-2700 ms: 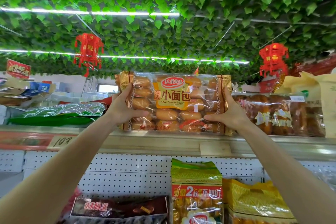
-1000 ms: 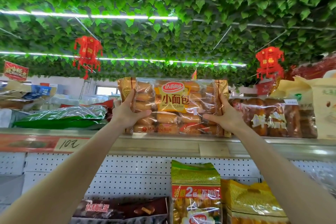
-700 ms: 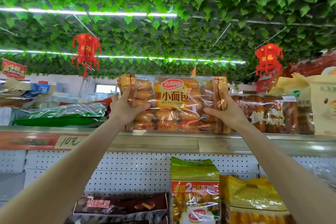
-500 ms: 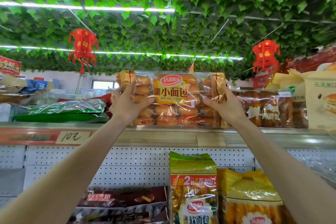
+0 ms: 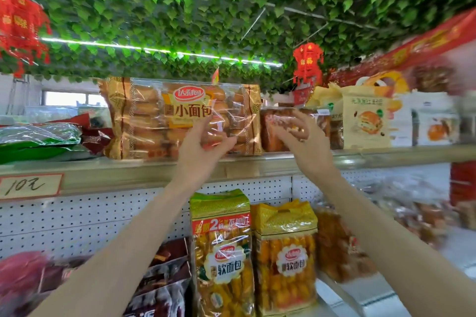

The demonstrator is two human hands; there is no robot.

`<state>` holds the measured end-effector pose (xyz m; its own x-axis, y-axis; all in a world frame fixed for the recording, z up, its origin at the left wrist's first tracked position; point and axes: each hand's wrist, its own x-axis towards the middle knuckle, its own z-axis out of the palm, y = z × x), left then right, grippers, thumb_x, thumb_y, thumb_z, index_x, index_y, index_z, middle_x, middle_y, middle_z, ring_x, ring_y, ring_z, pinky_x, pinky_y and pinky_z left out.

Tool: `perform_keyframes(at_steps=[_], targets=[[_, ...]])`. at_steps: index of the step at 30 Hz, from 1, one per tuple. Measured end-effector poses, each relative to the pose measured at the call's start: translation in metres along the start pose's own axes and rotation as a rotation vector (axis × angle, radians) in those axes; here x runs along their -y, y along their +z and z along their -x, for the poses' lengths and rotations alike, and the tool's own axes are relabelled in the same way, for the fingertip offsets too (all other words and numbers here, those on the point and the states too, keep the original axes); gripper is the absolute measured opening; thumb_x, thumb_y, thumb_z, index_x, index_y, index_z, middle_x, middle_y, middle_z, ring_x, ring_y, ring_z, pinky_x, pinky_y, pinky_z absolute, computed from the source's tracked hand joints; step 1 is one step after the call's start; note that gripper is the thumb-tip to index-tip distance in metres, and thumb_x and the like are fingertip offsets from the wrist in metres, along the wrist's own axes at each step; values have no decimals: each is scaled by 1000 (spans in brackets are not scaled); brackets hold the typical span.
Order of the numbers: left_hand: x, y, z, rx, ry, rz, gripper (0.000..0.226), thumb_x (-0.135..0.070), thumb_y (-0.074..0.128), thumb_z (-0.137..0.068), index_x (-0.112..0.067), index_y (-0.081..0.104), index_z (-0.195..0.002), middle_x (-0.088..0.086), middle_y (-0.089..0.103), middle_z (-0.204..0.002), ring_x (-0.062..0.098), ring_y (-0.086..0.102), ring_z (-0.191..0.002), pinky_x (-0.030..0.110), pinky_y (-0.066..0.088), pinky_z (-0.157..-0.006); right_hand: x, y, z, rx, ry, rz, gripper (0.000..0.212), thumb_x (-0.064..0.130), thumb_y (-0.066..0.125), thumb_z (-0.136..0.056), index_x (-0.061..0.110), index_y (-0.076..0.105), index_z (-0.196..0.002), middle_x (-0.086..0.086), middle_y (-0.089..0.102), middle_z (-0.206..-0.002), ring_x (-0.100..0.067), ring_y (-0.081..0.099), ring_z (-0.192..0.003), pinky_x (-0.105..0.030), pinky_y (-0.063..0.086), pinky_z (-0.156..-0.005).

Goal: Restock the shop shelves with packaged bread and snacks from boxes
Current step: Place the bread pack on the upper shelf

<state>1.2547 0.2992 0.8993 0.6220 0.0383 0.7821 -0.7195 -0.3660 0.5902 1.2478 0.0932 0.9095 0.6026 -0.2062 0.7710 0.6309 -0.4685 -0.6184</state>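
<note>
1. Bread comes first: the mini bread pack (image 5: 180, 118) stands upright on the top shelf (image 5: 128, 175), its base at the front lip, between a green foil bag (image 5: 38, 141) on the left and a darker bread bag (image 5: 278, 131) on the right.
2. Left hand (image 5: 203, 147) is in front of the pack's lower right part, fingers (image 5: 206, 123) loosely spread and holding nothing; whether the tips touch the wrapper I cannot tell.
3. Right hand (image 5: 304, 144) is raised in front of the darker bread bag, fingers wide and empty, blurred by motion.
4. Placement of this pack looks done, judging from both hands being free of it.
5. Risk one: the pack stands tall near the shelf edge, so it could tip forward and fall onto the soft bread bags (image 5: 224, 252) on the lower shelf if a hand brushes it.
6. Risk two: the slippery wrapper may let the base slide off the front lip, since nothing visible props the pack from the front.
7. Risk three: a careless sweep of the right hand could knock the neighbouring bread bag or the cream paper bag (image 5: 365, 121) beside it.
</note>
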Motion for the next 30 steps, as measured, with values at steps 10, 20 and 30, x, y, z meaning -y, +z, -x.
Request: perform_keyframes(at_steps=[10, 20, 30], targets=[[-62, 118, 53, 258, -11, 196, 77, -50, 67, -79, -31, 34, -146, -6, 51, -133, 11, 50, -120, 32, 42, -100, -11, -141, 55, -123, 76, 169, 56, 39, 60, -92, 22, 41, -143, 8, 55, -124, 7, 52, -88, -8, 42, -66], [-199, 264, 159, 434, -50, 458, 67, -49, 69, -83, -31, 41, -141, -6, 58, -123, 11, 55, -114, 32, 46, -94, -8, -373, 153, -269, 182, 403, 51, 41, 58, -93, 20, 48, -138, 2, 63, -121, -8, 62, -101, -13, 51, -72], [-372, 424, 291, 632, -107, 714, 60, -41, 69, -85, -24, 47, -139, -3, 60, -115, 11, 59, -104, 19, 47, -80, 10, -606, 262, -450, 323, 569, 47, 38, 59, -93, 15, 52, -134, 2, 64, -113, -12, 63, -101, -17, 49, -78]])
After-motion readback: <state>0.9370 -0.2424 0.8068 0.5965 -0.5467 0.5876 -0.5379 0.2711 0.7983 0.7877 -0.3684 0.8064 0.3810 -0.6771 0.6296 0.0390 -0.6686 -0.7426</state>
